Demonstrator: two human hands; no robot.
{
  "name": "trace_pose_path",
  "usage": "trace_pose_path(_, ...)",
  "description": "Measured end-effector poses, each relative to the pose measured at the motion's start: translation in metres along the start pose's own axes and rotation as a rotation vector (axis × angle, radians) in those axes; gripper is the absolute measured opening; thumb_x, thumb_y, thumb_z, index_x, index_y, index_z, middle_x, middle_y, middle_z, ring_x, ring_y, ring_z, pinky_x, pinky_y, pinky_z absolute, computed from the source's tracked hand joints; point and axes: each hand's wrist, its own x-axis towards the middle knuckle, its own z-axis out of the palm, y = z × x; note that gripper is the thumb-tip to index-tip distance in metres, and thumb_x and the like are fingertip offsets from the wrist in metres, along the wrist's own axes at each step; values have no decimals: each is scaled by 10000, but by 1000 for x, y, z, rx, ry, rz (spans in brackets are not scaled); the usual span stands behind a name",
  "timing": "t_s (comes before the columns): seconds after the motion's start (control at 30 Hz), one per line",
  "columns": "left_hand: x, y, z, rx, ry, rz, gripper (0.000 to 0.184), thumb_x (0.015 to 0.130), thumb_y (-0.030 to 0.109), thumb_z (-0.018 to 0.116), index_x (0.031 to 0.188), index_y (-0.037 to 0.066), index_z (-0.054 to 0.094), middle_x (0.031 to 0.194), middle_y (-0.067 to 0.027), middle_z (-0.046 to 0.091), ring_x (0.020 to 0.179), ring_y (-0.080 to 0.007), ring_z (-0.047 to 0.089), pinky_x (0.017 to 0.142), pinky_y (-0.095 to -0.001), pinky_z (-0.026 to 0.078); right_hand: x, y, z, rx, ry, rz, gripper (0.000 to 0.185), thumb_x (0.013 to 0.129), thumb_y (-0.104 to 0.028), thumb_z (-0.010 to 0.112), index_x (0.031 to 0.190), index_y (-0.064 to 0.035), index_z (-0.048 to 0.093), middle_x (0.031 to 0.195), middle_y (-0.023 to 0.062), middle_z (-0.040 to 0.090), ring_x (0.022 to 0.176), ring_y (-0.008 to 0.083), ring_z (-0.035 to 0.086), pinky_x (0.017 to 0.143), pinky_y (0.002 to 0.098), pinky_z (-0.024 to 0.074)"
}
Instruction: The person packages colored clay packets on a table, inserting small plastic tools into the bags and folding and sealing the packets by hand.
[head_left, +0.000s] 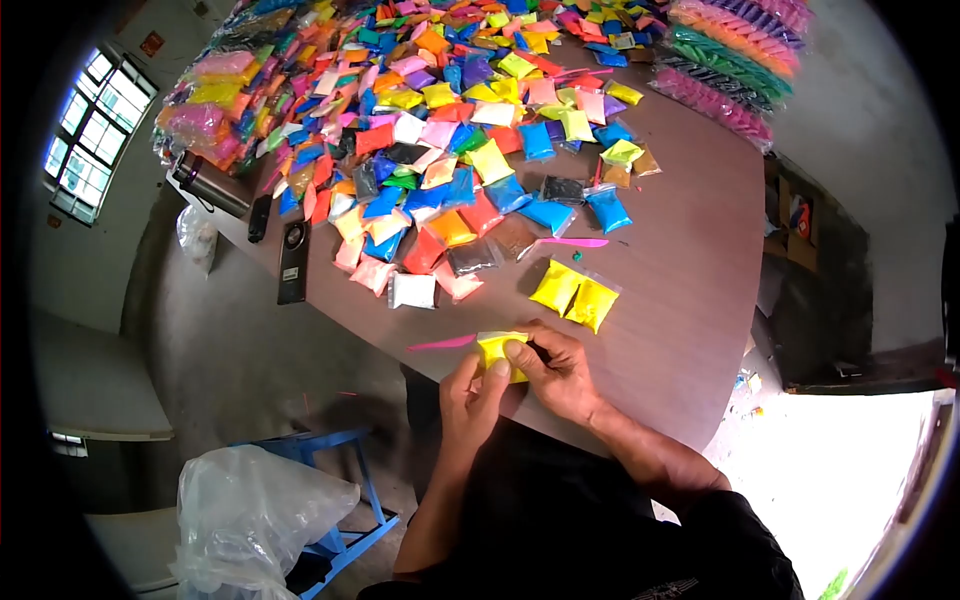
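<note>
Between my two hands, near the table's front edge, is a small yellow packet in a clear bag. My left hand grips its lower left side with the thumb pressed on the front. From the right, my right hand pinches the packet's upper right part, thumb in front and fingers behind. A pink plastic knife lies on the table just left of the packet. Two more yellow packets lie side by side beyond my right hand. Farther back is another pink plastic knife.
A large heap of coloured packets covers the back and left of the table. Bundles of coloured plastic pieces are stacked at the back right. A flask and a dark device sit along the left edge. A blue stool stands below.
</note>
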Motion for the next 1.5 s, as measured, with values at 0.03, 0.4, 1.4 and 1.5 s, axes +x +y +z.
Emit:
trace_pose_path(0.03, 0, -2, -1, -2, -2, 0, 225, 1049, 184, 677, 1066, -38, 651, 829, 2, 625, 741, -38, 510, 643, -225, 426, -1, 0, 0, -1, 2, 0, 231, 1074, -137, 673, 1256, 5, 684, 1122, 37, 703, 946, 84, 647, 850, 278, 556)
trace_pose_path(0.4, -1, -1, -1, -80, 68, -39, 249, 1043, 234, 696, 1075, -12, 671, 909, -9, 633, 822, -58, 540, 739, -224, 443, -3, -6, 1, 35, -27, 122, 190, 1055, -88, 686, 1223, 0, 686, 1055, 11, 691, 951, 66, 619, 835, 263, 536)
trace_pose_path(1.4, -1, -3, 4, -55, 162, -27, 247, 1082, 220, 625, 981, 0, 672, 856, 14, 623, 798, -61, 525, 707, -248, 447, -2, -3, 9, -128, 20, -55, 162, 1030, -144, 726, 1049, 17, 716, 946, 121, 698, 804, 192, 660, 722, 329, 544)
trace_pose_path(1.5, 0, -3, 5, -90, 210, -39, 247, 1079, 215, 625, 954, 4, 658, 842, 20, 605, 789, -61, 509, 698, -244, 434, -1, -4, 7, -114, 29, -76, 162, 1021, -142, 735, 1049, 17, 723, 949, 128, 703, 796, 218, 666, 725, 336, 546)
